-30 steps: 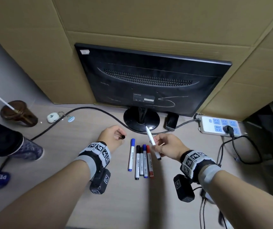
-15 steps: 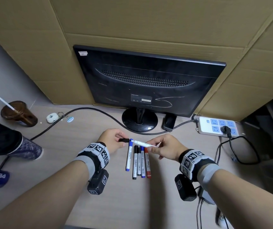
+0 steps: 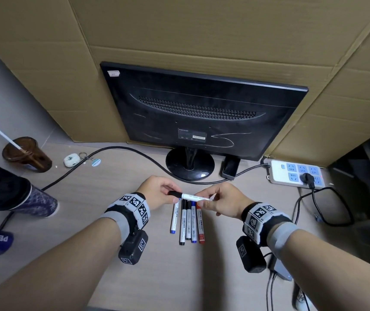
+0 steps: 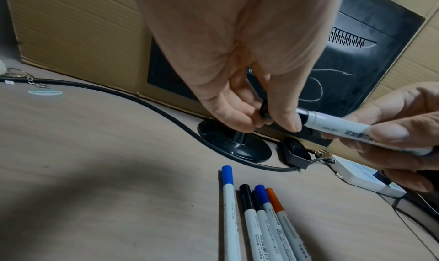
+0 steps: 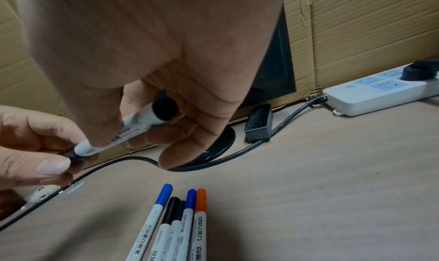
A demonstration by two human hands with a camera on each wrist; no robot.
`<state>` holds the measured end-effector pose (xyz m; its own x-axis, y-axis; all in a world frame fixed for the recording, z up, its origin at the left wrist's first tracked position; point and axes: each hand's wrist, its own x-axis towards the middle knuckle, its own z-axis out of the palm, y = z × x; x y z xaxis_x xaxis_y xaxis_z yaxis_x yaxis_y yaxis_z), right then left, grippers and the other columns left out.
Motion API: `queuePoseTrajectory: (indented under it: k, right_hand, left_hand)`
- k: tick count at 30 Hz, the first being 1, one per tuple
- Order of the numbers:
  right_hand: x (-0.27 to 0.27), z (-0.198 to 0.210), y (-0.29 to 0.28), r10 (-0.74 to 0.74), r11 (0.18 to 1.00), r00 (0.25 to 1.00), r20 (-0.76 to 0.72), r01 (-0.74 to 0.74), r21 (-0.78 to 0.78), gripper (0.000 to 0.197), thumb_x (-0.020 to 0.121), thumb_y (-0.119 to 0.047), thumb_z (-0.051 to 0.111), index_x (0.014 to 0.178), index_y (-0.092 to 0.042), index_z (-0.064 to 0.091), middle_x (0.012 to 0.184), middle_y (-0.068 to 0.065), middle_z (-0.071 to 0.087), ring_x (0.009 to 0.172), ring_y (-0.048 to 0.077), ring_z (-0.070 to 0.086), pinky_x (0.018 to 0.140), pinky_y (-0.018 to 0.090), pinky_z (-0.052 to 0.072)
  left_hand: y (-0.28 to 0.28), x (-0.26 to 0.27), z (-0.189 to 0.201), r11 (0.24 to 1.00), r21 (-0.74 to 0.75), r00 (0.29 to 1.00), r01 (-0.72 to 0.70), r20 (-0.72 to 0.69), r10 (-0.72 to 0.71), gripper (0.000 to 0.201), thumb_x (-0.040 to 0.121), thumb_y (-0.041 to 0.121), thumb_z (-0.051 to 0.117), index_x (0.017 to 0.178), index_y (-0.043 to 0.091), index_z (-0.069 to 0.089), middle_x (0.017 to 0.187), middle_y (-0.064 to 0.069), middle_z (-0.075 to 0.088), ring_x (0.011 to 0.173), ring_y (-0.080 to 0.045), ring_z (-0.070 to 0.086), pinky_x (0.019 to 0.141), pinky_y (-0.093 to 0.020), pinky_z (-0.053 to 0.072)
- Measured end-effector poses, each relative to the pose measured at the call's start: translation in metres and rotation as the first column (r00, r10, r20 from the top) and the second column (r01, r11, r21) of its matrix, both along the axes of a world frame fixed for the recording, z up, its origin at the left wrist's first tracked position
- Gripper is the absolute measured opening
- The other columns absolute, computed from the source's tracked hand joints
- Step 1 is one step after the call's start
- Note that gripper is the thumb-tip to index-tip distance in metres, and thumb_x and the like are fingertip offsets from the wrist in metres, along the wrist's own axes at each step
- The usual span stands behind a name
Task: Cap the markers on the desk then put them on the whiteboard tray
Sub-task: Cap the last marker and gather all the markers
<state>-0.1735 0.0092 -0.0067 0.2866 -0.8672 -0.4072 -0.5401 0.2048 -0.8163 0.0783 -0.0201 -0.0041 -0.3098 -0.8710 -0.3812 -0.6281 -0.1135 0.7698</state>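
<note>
The black cap (image 3: 175,194) now sits on the tip of the marker (image 3: 196,197), which a second ago stood apart and tilted upward; we have turned it level and brought the two together. Our left hand (image 3: 157,192) pinches the cap, our right hand (image 3: 223,202) pinches the barrel, both above the desk (image 3: 90,198) midway along its far edge. Beneath lie five capped markers (image 3: 187,221) side by side. We judge this the last capping; the tray is not in view.

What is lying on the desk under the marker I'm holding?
Five capped markers lie side by side on the desk: two blue, two black, one red. In the head view your hands cover their cap ends.
</note>
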Motion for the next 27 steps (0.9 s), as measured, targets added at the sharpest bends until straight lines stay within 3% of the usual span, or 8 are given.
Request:
queuePoseTrajectory:
  k: [5, 9, 11, 13, 18, 21, 27]
  right_hand:
    - [-0.005, -0.003, -0.004, -0.007, 1.000, 1.000, -0.031, 0.006, -0.018, 0.008, 0.088, -0.024, 0.077, 0.095, -0.025, 0.082, 0.085, -0.001, 0.078, 0.061, 0.012, 0.058, 0.051, 0.022, 0.050]
    - [-0.011, -0.002, -0.003, 0.029, 0.998, 0.998, -0.056, -0.032, -0.046, 0.009, 0.091, -0.018, 0.075, 0.096, -0.016, 0.082, 0.060, -0.026, 0.067, 0.055, -0.006, 0.057, 0.056, 0.008, 0.042]
    - [-0.011, -0.002, -0.003, 0.025, 0.999, 0.999, -0.041, -0.027, -0.044, 0.009, 0.091, -0.017, 0.075, 0.096, -0.015, 0.082, 0.058, -0.026, 0.067, 0.055, -0.006, 0.057, 0.056, 0.008, 0.042]
    - [-0.012, -0.001, -0.005, 0.018, 0.999, 0.999, -0.043, -0.020, -0.045, 0.008, 0.090, -0.018, 0.077, 0.094, -0.017, 0.083, 0.058, -0.022, 0.067, 0.054, -0.004, 0.056, 0.057, 0.011, 0.044]
    - [-0.014, 0.001, -0.004, 0.023, 0.999, 0.999, -0.044, -0.025, -0.039, 0.008, 0.089, -0.018, 0.078, 0.094, -0.018, 0.083, 0.057, -0.019, 0.067, 0.052, -0.003, 0.054, 0.057, 0.014, 0.044]
    - [-0.013, 0.000, -0.001, 0.028, 0.999, 0.999, -0.038, -0.029, -0.035, 0.006, 0.089, -0.018, 0.078, 0.093, -0.019, 0.083, 0.055, -0.019, 0.065, 0.051, -0.003, 0.052, 0.056, 0.014, 0.043]
    - [-0.016, 0.005, 0.000, 0.025, 0.999, 0.998, -0.061, -0.027, -0.039, 0.009, 0.087, -0.021, 0.080, 0.085, -0.029, 0.082, 0.063, -0.016, 0.069, 0.055, -0.003, 0.054, 0.059, 0.016, 0.045]
  left_hand:
    - [-0.003, -0.005, 0.005, 0.999, 0.007, 0.999, 0.035, -0.015, -0.034, 0.022, 0.076, 0.015, 0.087, 0.094, 0.027, 0.084, 0.086, 0.012, 0.080, 0.072, 0.006, 0.068, 0.071, -0.007, 0.050]
    - [-0.006, -0.011, 0.009, 0.997, -0.003, 0.997, 0.076, 0.019, -0.076, 0.021, 0.077, 0.016, 0.086, 0.095, 0.028, 0.084, 0.083, 0.010, 0.079, 0.077, -0.003, 0.070, 0.077, -0.017, 0.056]
    - [-0.009, -0.013, 0.012, 0.996, -0.021, 0.996, 0.086, 0.015, -0.085, 0.020, 0.078, 0.015, 0.086, 0.095, 0.025, 0.084, 0.087, 0.005, 0.079, 0.086, -0.017, 0.073, 0.083, -0.027, 0.060]
    - [-0.009, -0.014, 0.014, 0.995, -0.045, 0.996, 0.089, 0.012, -0.089, 0.020, 0.077, 0.014, 0.086, 0.095, 0.024, 0.084, 0.088, 0.003, 0.079, 0.087, -0.022, 0.072, 0.084, -0.032, 0.061]
    - [-0.003, -0.015, 0.009, 0.993, -0.065, 0.995, 0.094, -0.023, -0.095, 0.019, 0.078, 0.011, 0.085, 0.092, 0.024, 0.084, 0.085, 0.002, 0.079, 0.072, -0.008, 0.065, 0.076, -0.027, 0.059]
    - [-0.002, -0.014, 0.007, 0.992, -0.060, 0.993, 0.108, -0.044, -0.111, 0.019, 0.079, 0.008, 0.083, 0.092, 0.022, 0.083, 0.084, 0.004, 0.078, 0.068, -0.001, 0.064, 0.070, -0.018, 0.055]
    - [-0.002, -0.020, 0.008, 0.990, -0.037, 0.990, 0.133, -0.032, -0.134, 0.017, 0.083, 0.009, 0.081, 0.095, 0.020, 0.082, 0.084, 0.007, 0.078, 0.067, 0.005, 0.066, 0.068, -0.010, 0.054]
